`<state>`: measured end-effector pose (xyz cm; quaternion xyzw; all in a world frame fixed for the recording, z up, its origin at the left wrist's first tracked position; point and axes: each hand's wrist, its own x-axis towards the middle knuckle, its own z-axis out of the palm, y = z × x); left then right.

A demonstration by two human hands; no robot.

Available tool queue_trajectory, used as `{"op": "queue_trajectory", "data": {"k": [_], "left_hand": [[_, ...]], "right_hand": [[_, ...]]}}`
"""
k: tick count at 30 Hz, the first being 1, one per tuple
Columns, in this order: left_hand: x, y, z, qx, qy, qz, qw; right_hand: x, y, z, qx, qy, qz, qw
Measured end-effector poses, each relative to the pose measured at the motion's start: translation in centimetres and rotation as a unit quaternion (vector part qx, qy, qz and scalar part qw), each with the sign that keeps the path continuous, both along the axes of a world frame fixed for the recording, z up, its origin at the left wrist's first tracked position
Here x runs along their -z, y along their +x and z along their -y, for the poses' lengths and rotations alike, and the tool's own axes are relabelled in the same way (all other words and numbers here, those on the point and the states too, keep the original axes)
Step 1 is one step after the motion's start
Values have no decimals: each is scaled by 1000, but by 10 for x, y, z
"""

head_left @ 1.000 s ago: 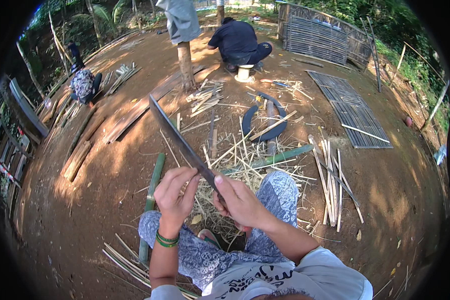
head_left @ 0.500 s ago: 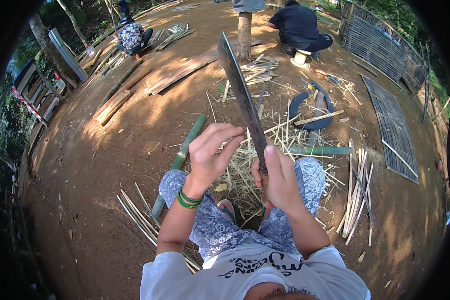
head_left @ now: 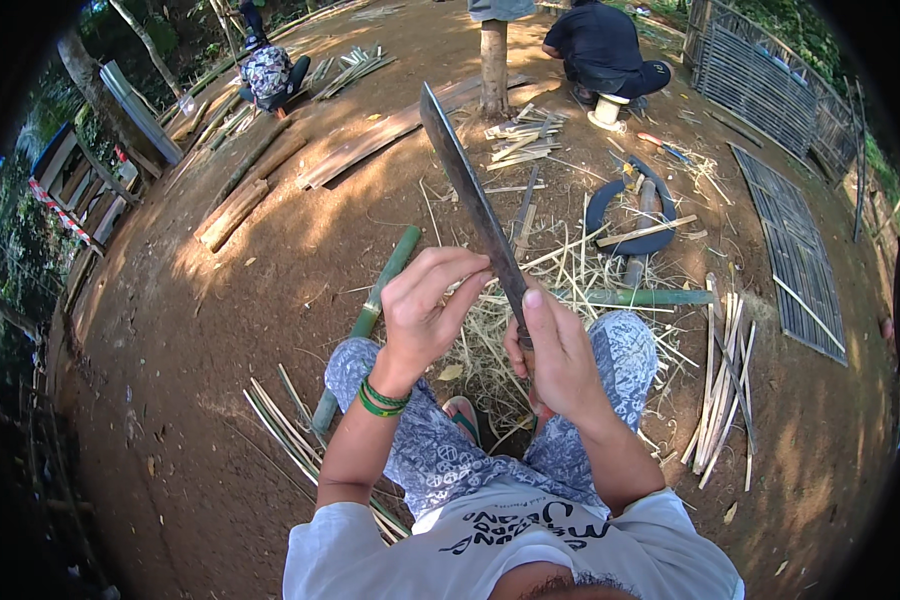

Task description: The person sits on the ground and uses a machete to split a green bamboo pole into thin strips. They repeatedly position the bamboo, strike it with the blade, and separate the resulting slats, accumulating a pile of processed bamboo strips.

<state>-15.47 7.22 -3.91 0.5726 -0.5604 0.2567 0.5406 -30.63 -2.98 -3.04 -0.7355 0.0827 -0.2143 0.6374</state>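
right grip (head_left: 560, 365) clenched on machete (head_left: 501, 258), blade (head_left: 457, 165) up-left; left grip (head_left: 420, 310) beside blade, hold unclear.

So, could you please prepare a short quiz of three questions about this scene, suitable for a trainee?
1. In which hand is the long dark knife gripped?

2. True or false: green bands circle the person's left wrist.

3. What lies beside the person's left knee?
A) A green bamboo pole
B) A dark ring
C) A slatted panel

Key:
1. The right hand.
2. True.
3. A.
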Motion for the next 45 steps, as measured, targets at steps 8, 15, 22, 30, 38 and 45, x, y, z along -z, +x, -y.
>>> {"op": "queue_trajectory", "data": {"k": [8, 15, 22, 30, 38, 45], "left_hand": [[-1, 0, 3, 15, -18, 4, 1000], [-1, -1, 5, 12, -19, 8, 1000], [-3, -3, 3, -2, 12, 4, 1000], [-1, -3, 3, 12, -4, 10, 1000], [-2, -7, 4, 2, 18, 0, 1000], [0, -7, 10, 21, 10, 11, 1000]], "right_hand": [[2, 0, 3, 3, -9, 4, 1000], [-2, -2, 3, 5, -13, -7, 1000], [-3, -3, 3, 6, -14, -14, 1000], [-3, -6, 4, 5, 7, -18, 1000], [-6, -8, 4, 38, -65, -20, 997], [-9, -12, 10, 58, -95, -39, 993]]}}
